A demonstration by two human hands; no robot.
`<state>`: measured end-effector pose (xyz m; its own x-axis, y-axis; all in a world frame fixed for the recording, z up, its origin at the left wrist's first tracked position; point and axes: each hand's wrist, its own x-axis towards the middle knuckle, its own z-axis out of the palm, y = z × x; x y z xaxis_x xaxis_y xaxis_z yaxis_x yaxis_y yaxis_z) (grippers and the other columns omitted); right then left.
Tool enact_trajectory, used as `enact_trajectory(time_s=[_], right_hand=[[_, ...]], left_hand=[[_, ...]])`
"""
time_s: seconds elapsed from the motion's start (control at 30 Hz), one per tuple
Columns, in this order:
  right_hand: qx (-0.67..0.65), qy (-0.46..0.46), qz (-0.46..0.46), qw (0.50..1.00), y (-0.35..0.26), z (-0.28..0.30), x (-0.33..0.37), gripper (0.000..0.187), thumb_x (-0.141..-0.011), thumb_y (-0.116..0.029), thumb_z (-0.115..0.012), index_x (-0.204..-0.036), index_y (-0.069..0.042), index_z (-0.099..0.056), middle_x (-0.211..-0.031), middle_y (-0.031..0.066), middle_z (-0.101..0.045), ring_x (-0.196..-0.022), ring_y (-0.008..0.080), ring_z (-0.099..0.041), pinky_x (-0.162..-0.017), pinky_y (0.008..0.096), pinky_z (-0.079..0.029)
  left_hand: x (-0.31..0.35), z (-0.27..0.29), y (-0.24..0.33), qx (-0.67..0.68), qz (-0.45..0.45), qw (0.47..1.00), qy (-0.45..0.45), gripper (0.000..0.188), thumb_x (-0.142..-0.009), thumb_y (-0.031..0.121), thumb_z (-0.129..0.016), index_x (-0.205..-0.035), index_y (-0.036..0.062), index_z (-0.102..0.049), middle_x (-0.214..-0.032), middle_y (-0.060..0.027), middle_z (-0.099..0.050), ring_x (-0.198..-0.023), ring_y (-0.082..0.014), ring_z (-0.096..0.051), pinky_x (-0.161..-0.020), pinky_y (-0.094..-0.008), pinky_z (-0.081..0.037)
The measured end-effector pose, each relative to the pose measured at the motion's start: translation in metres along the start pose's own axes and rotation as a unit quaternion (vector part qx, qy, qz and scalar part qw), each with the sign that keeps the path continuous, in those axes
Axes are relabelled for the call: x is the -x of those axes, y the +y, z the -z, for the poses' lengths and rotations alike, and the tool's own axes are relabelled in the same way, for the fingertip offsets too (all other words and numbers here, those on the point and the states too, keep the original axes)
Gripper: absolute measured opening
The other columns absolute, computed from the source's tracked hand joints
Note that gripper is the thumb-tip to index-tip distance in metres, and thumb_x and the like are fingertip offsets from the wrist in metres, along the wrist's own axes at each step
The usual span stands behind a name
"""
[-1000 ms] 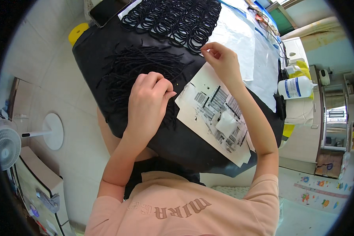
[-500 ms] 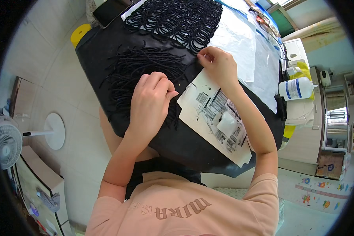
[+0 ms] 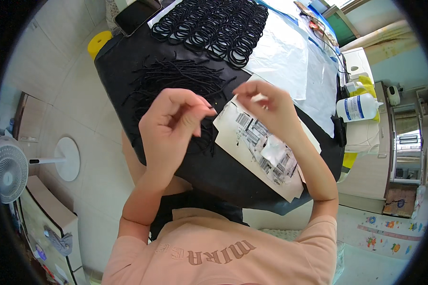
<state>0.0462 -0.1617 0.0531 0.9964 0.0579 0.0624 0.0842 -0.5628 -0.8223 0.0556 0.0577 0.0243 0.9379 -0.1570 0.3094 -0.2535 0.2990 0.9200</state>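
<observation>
My left hand [image 3: 171, 126] hovers over the near edge of a pile of loose black cords [image 3: 180, 73]. Its thumb and forefinger are pinched together, and a small dark end, apparently of a black cord, shows at their tips. To the right, my right hand [image 3: 268, 107] hangs above a flat printed cardboard sheet [image 3: 238, 137], its curled fingers smeared by motion. A small white piece [image 3: 273, 151] lies on that sheet. Beyond both hands, many black cord loops [image 3: 214, 26] lie in overlapping rows at the far side of the table.
The table has a black cover [image 3: 209, 168]. White plastic sheeting [image 3: 283, 61] lies at its far right. A phone [image 3: 135, 16] is at the far left corner, near a yellow roll [image 3: 99, 43]. A white bottle [image 3: 359, 107] lies at the right; a white fan [image 3: 9, 164] stands left.
My right hand has drawn back from the edge of the loops toward me, over the cardboard. My left hand has turned, showing its pinched thumb and forefinger.
</observation>
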Motion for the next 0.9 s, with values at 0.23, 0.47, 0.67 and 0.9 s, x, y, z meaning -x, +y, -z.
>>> enact_trajectory(time_s=[0.23, 0.47, 0.67, 0.9], right_hand=[[-0.263, -0.123, -0.039, 0.956, -0.036, 0.005, 0.086, 0.042, -0.089, -0.002, -0.067, -0.129, -0.003, -0.053, -0.119, 0.0079, -0.064, -0.104, 0.0111, -0.062, -0.083, 0.0277, -0.053], [-0.507, 0.062, -0.120, 0.851, 0.011, 0.033, 0.137, 0.019, -0.088, 0.003, -0.067, -0.106, 0.003, -0.063, -0.101, 0.0102, -0.062, -0.085, 0.0164, -0.064, -0.069, 0.0266, -0.054], [-0.536, 0.078, -0.028, 0.840, 0.025, 0.037, 0.144, 0.019, -0.084, -0.004, -0.074, -0.101, 0.004, -0.071, -0.092, 0.0110, -0.058, -0.080, 0.0202, -0.062, -0.069, 0.0298, -0.053], [-0.402, 0.064, -0.055, 0.912, 0.024, 0.047, 0.139, 0.024, -0.085, 0.000, -0.073, -0.108, 0.005, -0.069, -0.089, 0.0120, -0.062, -0.076, 0.0164, -0.063, -0.064, 0.0273, -0.054]], left_hand=[[0.033, -0.040, 0.019, 0.136, 0.098, 0.972, -0.163, 0.024, -0.093, 0.000, -0.064, -0.116, -0.0016, -0.060, -0.092, -0.0134, -0.070, -0.068, -0.0116, -0.065, -0.054, -0.0197, -0.050], [0.047, -0.062, -0.005, 0.131, 0.162, 0.966, -0.151, 0.022, -0.094, -0.002, -0.060, -0.116, -0.0034, -0.064, -0.097, -0.0122, -0.071, -0.085, -0.0173, -0.071, -0.070, -0.0237, -0.057], [0.055, -0.078, -0.019, 0.136, 0.227, 0.951, -0.160, 0.016, -0.094, -0.001, -0.062, -0.107, -0.0031, -0.069, -0.097, -0.0096, -0.071, -0.088, -0.0165, -0.071, -0.073, -0.0244, -0.058], [0.053, -0.076, -0.026, -0.018, 0.105, 0.960, -0.258, 0.017, -0.091, -0.002, -0.066, -0.107, -0.0017, -0.071, -0.091, -0.0085, -0.071, -0.084, -0.0134, -0.070, -0.072, -0.0229, -0.057]])
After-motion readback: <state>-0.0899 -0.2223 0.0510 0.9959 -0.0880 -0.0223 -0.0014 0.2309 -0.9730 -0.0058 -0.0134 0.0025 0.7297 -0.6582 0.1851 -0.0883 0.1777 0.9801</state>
